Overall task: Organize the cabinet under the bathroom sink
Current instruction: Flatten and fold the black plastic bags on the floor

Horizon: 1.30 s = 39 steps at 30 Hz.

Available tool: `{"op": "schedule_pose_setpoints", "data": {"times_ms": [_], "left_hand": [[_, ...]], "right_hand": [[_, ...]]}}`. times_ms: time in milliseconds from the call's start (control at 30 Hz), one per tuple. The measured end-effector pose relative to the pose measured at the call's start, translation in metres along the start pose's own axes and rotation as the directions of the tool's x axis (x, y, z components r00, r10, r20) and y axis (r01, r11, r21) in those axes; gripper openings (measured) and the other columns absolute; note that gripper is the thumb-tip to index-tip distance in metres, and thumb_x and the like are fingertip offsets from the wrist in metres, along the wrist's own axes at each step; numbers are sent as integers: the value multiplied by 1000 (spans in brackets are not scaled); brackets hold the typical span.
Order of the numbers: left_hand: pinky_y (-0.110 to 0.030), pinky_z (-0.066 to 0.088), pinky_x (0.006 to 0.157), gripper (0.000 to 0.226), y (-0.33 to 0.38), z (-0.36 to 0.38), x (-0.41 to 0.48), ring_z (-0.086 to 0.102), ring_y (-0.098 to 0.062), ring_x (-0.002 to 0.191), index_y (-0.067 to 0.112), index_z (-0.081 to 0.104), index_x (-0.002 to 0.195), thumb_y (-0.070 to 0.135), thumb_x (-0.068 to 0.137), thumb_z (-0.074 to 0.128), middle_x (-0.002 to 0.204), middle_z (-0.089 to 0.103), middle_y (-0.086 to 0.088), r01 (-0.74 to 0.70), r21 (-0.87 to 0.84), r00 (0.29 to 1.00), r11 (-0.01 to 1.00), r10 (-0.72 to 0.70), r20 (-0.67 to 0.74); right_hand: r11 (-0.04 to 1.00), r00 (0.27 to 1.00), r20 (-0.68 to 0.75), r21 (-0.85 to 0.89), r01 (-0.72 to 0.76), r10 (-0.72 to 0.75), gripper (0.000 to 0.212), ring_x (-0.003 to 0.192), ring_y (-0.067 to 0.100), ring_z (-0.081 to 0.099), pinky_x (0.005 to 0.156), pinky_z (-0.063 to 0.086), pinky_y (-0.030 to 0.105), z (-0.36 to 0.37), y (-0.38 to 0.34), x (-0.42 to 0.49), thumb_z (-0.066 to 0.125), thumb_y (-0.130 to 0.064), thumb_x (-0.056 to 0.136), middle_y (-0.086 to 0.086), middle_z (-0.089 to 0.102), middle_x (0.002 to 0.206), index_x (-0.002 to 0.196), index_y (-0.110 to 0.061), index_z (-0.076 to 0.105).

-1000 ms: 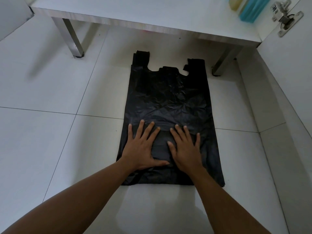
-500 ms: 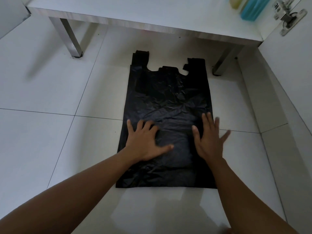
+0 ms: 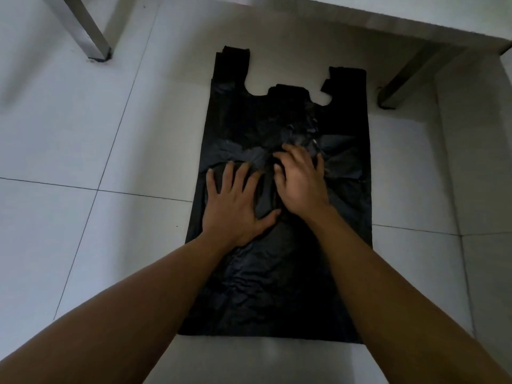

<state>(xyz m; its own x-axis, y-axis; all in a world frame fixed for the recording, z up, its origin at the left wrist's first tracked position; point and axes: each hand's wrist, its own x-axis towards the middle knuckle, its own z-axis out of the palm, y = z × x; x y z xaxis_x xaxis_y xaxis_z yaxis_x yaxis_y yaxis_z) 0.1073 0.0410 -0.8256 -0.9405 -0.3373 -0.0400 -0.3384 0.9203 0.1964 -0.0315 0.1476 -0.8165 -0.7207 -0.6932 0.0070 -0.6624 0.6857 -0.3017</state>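
A black plastic carrier bag (image 3: pixel 282 286) lies flat on the white floor tiles, its two handles pointing away from me toward the cabinet. My left hand (image 3: pixel 235 200) rests flat on the bag's middle, fingers spread and straight. Beside it, my right hand (image 3: pixel 300 180) presses on the bag a little farther up, its fingers bent down into the wrinkled plastic. The two hands almost touch. Both forearms cross the lower half of the bag and hide part of it.
The white underside edge of the cabinet (image 3: pixel 401 26) runs across the top. One metal leg (image 3: pixel 86 29) stands at the upper left, another leg (image 3: pixel 404 81) at the upper right near the bag's right handle. A white wall (image 3: pixel 482 167) closes the right side.
My right hand has come back from the bag's right edge to its middle, beside the left hand. Both hands now sit farther up the bag. The view has dropped closer to the floor.
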Motion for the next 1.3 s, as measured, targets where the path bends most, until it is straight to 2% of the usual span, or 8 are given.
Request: {"op": "schedule_pose_setpoints", "data": {"times_ms": [233, 433, 533, 633, 733, 800, 967, 1300], "left_hand": [[-69, 3, 116, 103, 2, -7, 8, 16, -34, 152, 27, 38, 152, 94, 74, 32, 161, 30, -4, 32, 25, 996, 999, -34, 85], [-70, 3, 116, 110, 3, -15, 11, 17, -35, 152, 26, 38, 152, 98, 68, 35, 161, 30, -5, 60, -18, 986, 998, -56, 155], [-70, 4, 116, 111, 3, -17, 12, 17, -35, 152, 25, 39, 151, 97, 67, 37, 161, 31, -5, 68, -28, 983, 997, -63, 171], [-71, 4, 116, 111, 3, -16, 12, 19, -35, 151, 24, 42, 150, 97, 66, 39, 160, 33, -6, 70, -43, 983, 997, -62, 170], [-71, 5, 115, 112, 4, -17, 12, 20, -36, 151, 23, 43, 150, 97, 66, 39, 159, 34, -6, 72, -41, 983, 997, -63, 175], [-71, 6, 116, 112, 4, -18, 13, 22, -35, 151, 23, 44, 149, 97, 66, 41, 159, 35, -5, 79, -55, 983, 995, -69, 170], [-70, 8, 116, 110, 4, -20, 14, 23, -33, 150, 23, 48, 147, 95, 63, 47, 158, 37, -3, 87, -84, 986, 993, -74, 149], [-70, 8, 116, 113, 3, -19, 15, 22, -35, 151, 24, 44, 149, 97, 64, 42, 159, 35, -5, 80, -63, 980, 995, -67, 185]], "right_hand": [[991, 984, 153, -108, -78, 94, 69, 152, 23, -4, 115, -7, 66, -8, 33, 96, 16, -67, 97, -6, 5, 166, 157, -32, 14], [970, 973, 199, -233, -69, 116, 76, 152, 25, -7, 112, -10, 70, -27, 67, 151, 5, -72, 93, -8, -2, 166, 158, -32, 3], [981, 980, 137, -115, 159, -143, 65, 153, 25, 0, 114, -8, 68, -31, 43, 154, 20, -58, 101, -3, 8, 166, 157, -26, 16], [769, 751, 250, -39, 638, -611, 53, 152, 24, 8, 117, -2, 65, -12, 3, 139, 26, -43, 104, -2, 20, 163, 154, -25, 28], [566, 532, 434, -61, 822, -727, 54, 152, 21, 8, 116, -8, 61, 9, -16, 140, 16, -46, 104, -6, 18, 164, 155, -29, 24], [596, 566, 460, -96, 798, -684, 60, 152, 19, 4, 113, -13, 61, 10, -16, 163, 10, -54, 101, -9, 11, 164, 156, -31, 17], [853, 833, 395, -190, 486, -386, 71, 152, 25, -3, 108, -12, 71, -4, 2, 244, 8, -69, 95, -11, 0, 165, 157, -35, 5], [891, 887, 164, -77, 447, -431, 45, 126, 25, 36, 101, 20, 48, -10, -27, 241, 50, -55, 93, -1, 48, 128, 128, -28, 60]]}}
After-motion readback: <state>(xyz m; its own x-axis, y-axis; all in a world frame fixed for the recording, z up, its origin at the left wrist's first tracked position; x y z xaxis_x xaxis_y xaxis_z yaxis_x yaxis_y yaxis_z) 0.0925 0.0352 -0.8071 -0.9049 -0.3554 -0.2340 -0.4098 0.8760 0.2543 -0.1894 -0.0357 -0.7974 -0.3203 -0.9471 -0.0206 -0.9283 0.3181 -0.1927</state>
